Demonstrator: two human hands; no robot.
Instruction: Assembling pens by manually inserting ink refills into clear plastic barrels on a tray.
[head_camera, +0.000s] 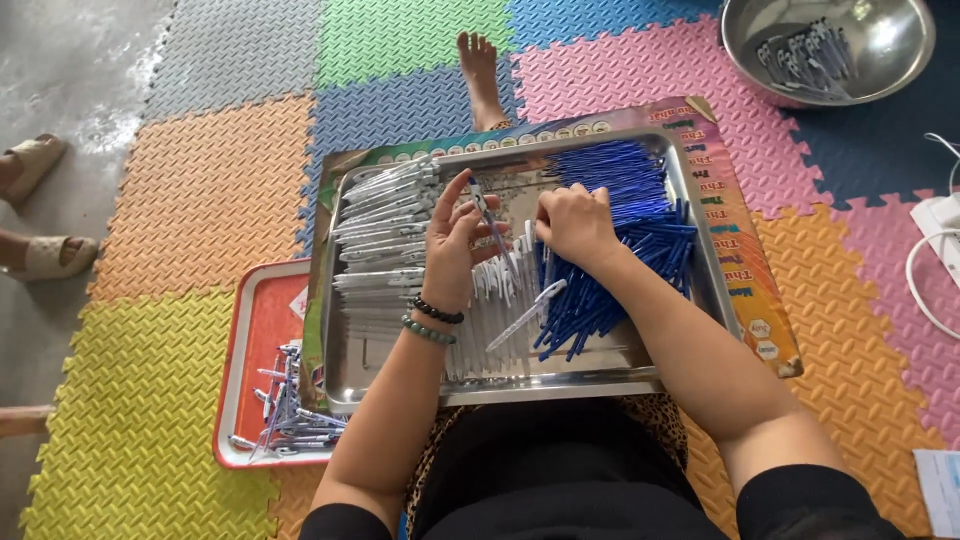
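A steel tray (690, 290) rests on my lap. White pen barrels (385, 215) fill its left side and blue pen refills (625, 190) are piled on its right. My left hand (455, 245), with two bead bracelets at the wrist, holds a pen part (490, 220) upright between thumb and fingers. Just to the right, my right hand (575, 225) is curled with its fingers down at the edge of the blue pile; what it grips is hidden. A loose white barrel (527, 315) lies slanted near the tray's middle.
Under the tray lies a colourful printed board (745, 240). An orange tray (265, 330) with finished pens (290, 410) sits at lower left. A steel bowl (880, 50) holding pens stands at top right. My bare foot (480, 75) is beyond the tray; sandals (40, 210) and white cables (935, 250) flank the foam mats.
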